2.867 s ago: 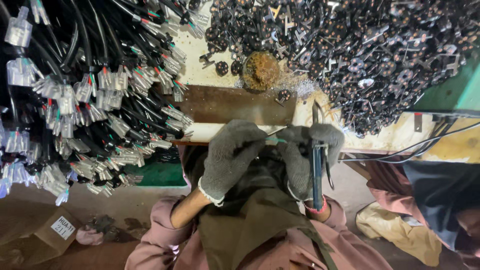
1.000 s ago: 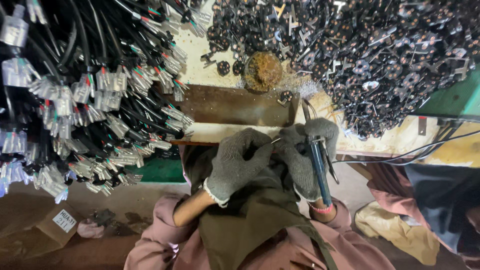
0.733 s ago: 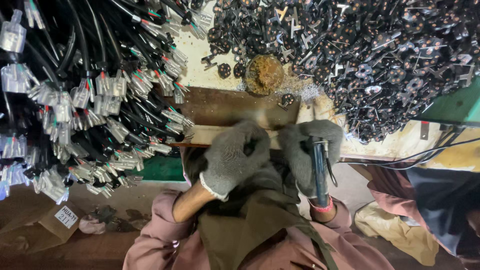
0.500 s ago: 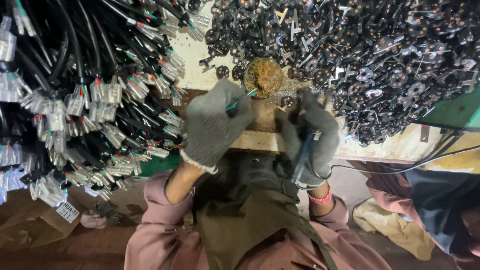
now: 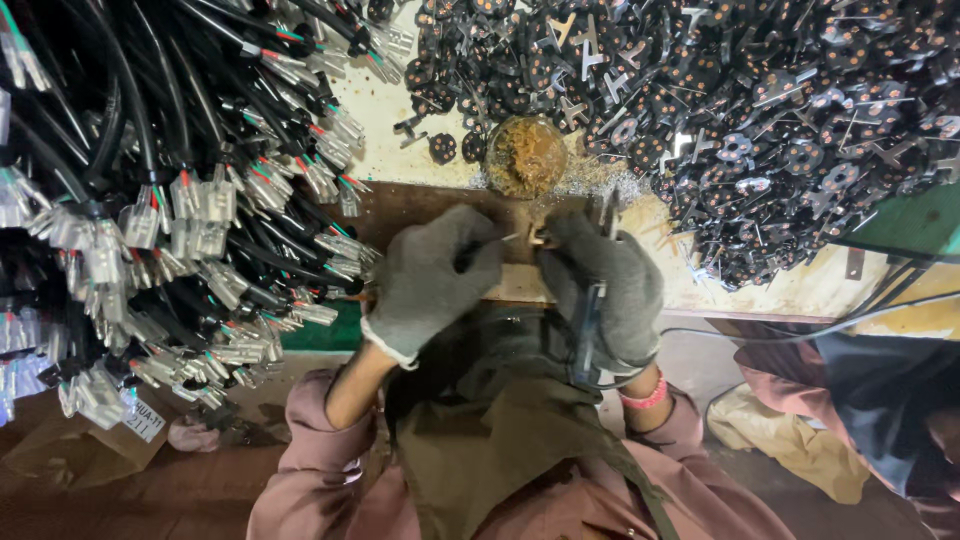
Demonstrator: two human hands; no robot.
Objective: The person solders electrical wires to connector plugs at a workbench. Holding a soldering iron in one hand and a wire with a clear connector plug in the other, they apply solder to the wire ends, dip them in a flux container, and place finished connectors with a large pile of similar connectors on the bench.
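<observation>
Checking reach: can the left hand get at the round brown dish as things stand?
Probably yes: the left hand sits just below the dish, with only bare board between them.

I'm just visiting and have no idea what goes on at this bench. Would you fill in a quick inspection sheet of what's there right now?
Surface: pale, stained bench top with a brown wooden block at its near edge.
Job's things: thin wire piece pinched between both gloves; dark pen-shaped tool in the right hand.
Clutter: heap of small dark metal parts; round brownish pot with shavings around it.
Hands: left hand and right hand, both in grey gloves, close together.
Cables: bundles of black cables with white connectors; thin cord leading from the tool.
Surroundings: cardboard box below; another person's sleeve at right.
</observation>
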